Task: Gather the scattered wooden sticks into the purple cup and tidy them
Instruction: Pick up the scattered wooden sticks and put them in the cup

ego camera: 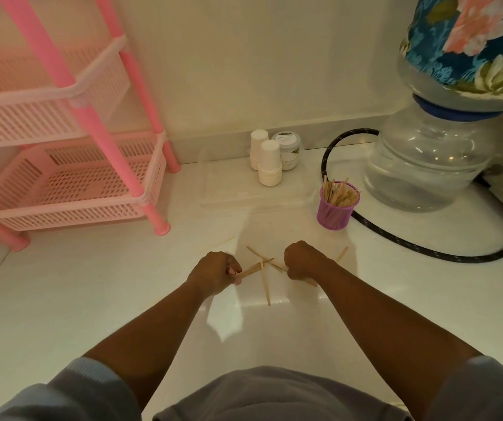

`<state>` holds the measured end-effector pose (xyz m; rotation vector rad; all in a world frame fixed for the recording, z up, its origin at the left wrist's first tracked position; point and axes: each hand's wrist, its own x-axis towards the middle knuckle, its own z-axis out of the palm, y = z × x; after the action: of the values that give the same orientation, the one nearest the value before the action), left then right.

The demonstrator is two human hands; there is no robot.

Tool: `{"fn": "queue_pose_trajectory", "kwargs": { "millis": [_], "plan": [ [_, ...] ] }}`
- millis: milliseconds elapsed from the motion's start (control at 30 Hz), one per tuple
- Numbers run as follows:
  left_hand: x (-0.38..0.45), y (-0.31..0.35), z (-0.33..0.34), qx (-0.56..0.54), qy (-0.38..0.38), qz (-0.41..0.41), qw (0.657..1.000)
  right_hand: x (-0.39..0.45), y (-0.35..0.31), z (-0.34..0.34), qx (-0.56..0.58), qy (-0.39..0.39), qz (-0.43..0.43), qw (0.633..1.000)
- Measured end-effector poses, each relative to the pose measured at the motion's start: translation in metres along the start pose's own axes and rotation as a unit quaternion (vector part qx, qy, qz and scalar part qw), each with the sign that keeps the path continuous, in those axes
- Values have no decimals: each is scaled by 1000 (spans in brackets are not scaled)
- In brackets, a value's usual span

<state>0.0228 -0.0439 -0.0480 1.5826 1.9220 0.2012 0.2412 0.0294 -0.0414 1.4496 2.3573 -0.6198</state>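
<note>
Left hand point(215, 273) pinches several sticks point(254, 268); one purple cup point(335, 206).

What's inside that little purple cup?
The purple cup holds a bunch of wooden sticks, leaning with their tops above the rim. Their lower ends and the cup's bottom are hidden.

One wide-angle camera, worn on my head, looks forward and steeply down over my chest and both forearms onto the white bench point(92, 299). My hands sit near frame centre, at arm's reach. The wall and bench's back edge run across the upper frame, bowed by the lens. No second view exists.
</note>
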Motion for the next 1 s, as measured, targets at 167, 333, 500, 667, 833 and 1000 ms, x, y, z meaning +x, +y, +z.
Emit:
{"fn": "queue_pose_trajectory", "kwargs": {
  "millis": [167, 333, 500, 667, 833, 1000],
  "plan": [
    [-1, 4, 0, 30, 41, 30, 998, -2, -2, -2, -4, -1, 0, 1000],
    [5, 5, -1, -17, 66, 36, 997, -9, -2, 1, 39, 41, 32, 998],
    [10, 15, -2, -92, 105, 46, 989, -10, 3, 1, 97, 67, 56, 991],
    [18, 30, -5, -131, 112, 46, 984, -11, 8, -12, 173, 77, 58, 980],
    [29, 50, -7, -149, 108, 54, 981, -12, 14, -29, 282, 98, 76, 951],
    [39, 72, -9, -175, 97, 80, 976, -7, 21, -46, 363, 147, 69, 918]
  ]
}}
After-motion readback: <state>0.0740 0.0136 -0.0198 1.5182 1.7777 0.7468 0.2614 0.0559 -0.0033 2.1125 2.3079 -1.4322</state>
